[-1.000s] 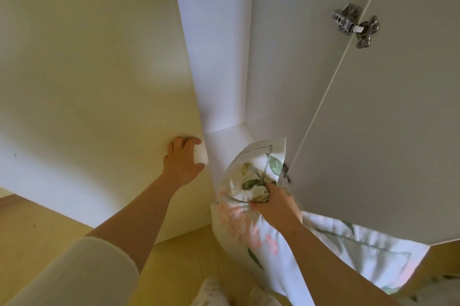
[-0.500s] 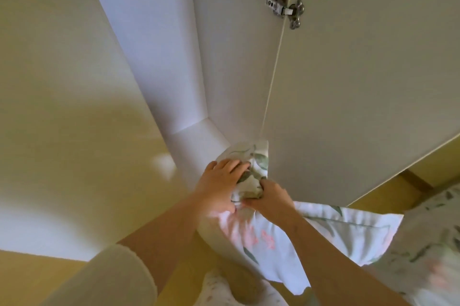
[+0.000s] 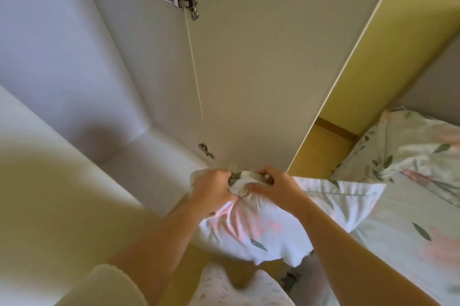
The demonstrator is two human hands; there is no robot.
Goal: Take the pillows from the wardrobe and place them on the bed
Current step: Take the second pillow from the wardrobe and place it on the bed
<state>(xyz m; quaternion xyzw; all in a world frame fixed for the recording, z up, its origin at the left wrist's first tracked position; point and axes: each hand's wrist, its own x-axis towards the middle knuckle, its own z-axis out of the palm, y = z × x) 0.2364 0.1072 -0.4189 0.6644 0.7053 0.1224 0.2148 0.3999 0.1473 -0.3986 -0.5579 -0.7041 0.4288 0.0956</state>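
Observation:
A white pillow [image 3: 263, 233] with pink flowers and green leaves hangs in front of me, below the open wardrobe [image 3: 124, 81]. My left hand [image 3: 211, 191] and my right hand [image 3: 276, 186] both clutch its bunched top edge, side by side. The pillow's right corner reaches toward the bed [image 3: 403, 226], which has a matching floral cover. A second floral pillow [image 3: 408, 146] lies on the bed at the right. The wardrobe's white inside is bare where I can see it.
The open wardrobe door [image 3: 261, 56] stands just behind my hands, with a metal hinge [image 3: 181, 1] high up and another lower hinge [image 3: 206, 151]. A yellow wall and wooden floor [image 3: 323, 141] show between door and bed. My feet are below the pillow.
My left hand left the wardrobe's left door and joined the right hand on the pillow's top. The pillow has come out of the wardrobe, and my view has swung right toward the bed.

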